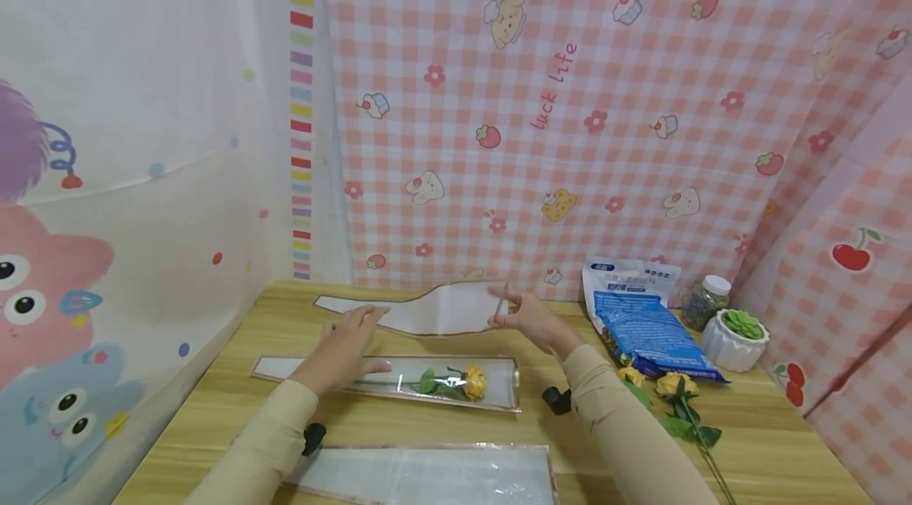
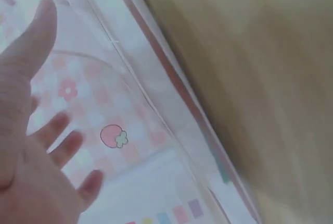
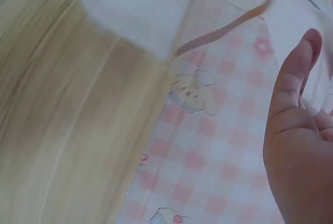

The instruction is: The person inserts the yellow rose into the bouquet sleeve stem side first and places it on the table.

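My right hand (image 1: 534, 319) holds the wide end of a white flower sleeve (image 1: 452, 307) with a thin dark edge, at the back of the table. The sleeve bows upward, and its narrow end points left. In the right wrist view the thumb (image 3: 296, 73) stands up in front of pale film. My left hand (image 1: 338, 351) has its fingers extended at the sleeve's lower edge, and its thumb is spread over a second sleeve (image 1: 285, 367). Inside that second sleeve lies a yellow rose (image 1: 473, 382) with green leaves. The left wrist view shows the left hand (image 2: 36, 146) with fingers apart.
Another clear-fronted sleeve (image 1: 427, 477) lies at the front. On the right are loose yellow roses (image 1: 677, 386), a blue and white bag (image 1: 641, 319), a lidded jar (image 1: 705, 302) and a potted succulent (image 1: 737, 339). Checked cloth (image 1: 456, 172) hangs behind the table.
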A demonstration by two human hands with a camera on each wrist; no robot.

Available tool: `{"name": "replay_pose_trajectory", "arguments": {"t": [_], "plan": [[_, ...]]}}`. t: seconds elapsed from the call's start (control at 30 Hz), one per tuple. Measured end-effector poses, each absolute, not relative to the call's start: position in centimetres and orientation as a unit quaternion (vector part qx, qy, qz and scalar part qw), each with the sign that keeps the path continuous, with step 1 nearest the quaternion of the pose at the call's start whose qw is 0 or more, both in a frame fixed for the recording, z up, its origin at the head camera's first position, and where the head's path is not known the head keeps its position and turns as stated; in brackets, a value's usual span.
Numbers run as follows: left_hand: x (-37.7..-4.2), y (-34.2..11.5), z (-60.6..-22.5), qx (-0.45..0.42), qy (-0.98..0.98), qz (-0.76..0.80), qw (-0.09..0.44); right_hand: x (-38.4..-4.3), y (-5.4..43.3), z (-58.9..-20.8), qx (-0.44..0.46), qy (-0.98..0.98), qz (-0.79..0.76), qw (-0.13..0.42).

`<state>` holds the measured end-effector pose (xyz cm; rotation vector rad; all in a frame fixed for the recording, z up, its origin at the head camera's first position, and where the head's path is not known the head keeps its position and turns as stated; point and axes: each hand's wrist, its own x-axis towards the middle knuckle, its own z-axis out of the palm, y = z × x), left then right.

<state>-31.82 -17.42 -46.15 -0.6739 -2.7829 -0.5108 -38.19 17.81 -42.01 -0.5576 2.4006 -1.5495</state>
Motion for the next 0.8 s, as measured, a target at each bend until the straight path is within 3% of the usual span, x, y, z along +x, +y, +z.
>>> {"name": "replay_pose_trajectory", "arguments": {"t": [0.1,0.2,0.5,0.8], "plan": [[-32.6,-16.7,-45.8,-0.236,-0.942,-0.173,0.164,-37.6,17.6,-41.2,-0.185,0.809,-0.540,0.138],[-33.4,-16.2,-45.4,-0.243,-0.935,-0.190,0.174,-36.9,17.3,-40.3,-0.194,0.800,-0.548,0.147],[-34.6,-15.5,-45.3,-0.269,-0.909,-0.306,0.090,-35.3,16.8,-38.7,-0.245,0.717,-0.623,0.193],[-33.5,-13.9,-44.3,-0.299,-0.893,-0.330,0.067,-34.3,17.9,-37.9,-0.266,0.678,-0.648,0.223]]}}
